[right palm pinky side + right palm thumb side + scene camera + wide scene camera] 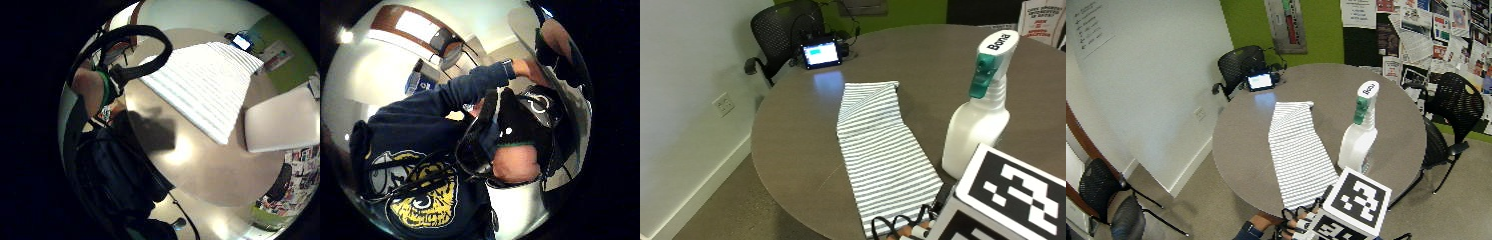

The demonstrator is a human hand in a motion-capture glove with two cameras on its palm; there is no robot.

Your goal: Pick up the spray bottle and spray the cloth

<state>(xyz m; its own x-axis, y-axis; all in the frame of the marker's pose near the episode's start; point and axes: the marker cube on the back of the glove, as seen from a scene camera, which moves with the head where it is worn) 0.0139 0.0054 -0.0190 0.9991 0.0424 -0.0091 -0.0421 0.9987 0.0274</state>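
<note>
From the outside view, the white plastic spray bottle with a green trigger head (975,125) stands upright on the round grey-brown table (933,55), just beside the long edge of the green-and-white striped cloth (879,150). The cloth lies flat as a long strip, one end folded over toward the middle of the table and the other reaching the near edge. My gloved right hand (909,231) shows only as a sliver at that near edge, by the cloth's end and apart from the bottle; I cannot tell how my fingers are set. A small screen device (821,54) stands at the far edge of the table, with a black mesh chair (776,32) behind it.

The wide outside view shows the same layout: bottle (1359,132) upright beside the cloth (1295,150), my hand (1295,226) low at the near edge.

The little-finger-side palm view looks across the table at the striped cloth (205,85), with a pale flat rectangular shape (280,122) lying beside it.

The thumb-side palm view shows my dark blue sweatshirt with a yellow print (415,185) and my raised sleeve.
</note>
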